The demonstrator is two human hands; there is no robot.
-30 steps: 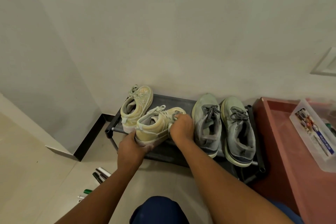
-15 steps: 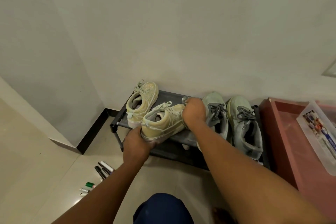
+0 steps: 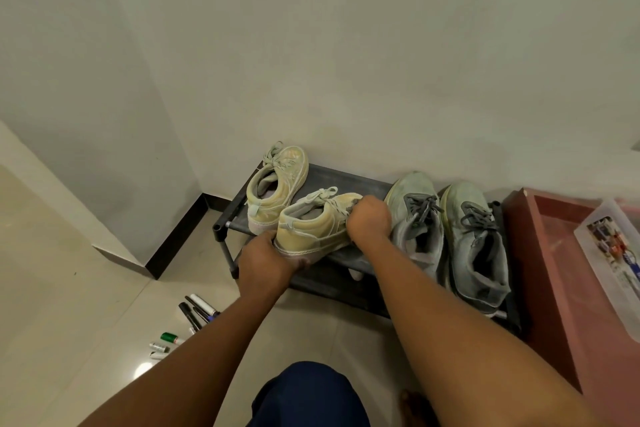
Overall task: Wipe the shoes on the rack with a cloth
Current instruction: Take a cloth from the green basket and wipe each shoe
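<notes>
A low dark shoe rack point(image 3: 343, 184) stands against the wall. On its left lie two cream sneakers: one point(image 3: 277, 184) rests at the back, the nearer one point(image 3: 311, 229) is tilted at the front edge. My left hand point(image 3: 265, 262) grips that nearer sneaker under its heel. My right hand point(image 3: 369, 218) is curled into a fist against its toe, and a small bit of grey cloth point(image 3: 356, 210) shows at the fingers; the remainder of the cloth is hidden. Two grey sneakers point(image 3: 419, 218) point(image 3: 474, 243) sit on the rack's right half.
Several marker pens point(image 3: 195, 312) lie on the tiled floor left of my arm. A reddish-brown tray-like surface point(image 3: 554, 270) with a clear plastic box point(image 3: 616, 253) borders the rack on the right. A wall corner with a black skirting point(image 3: 180, 236) stands at the left.
My right fist has slid along the cream sneaker's toe, from its laces toward its tip. My left hand keeps its hold on the heel. The camera has shifted slightly.
</notes>
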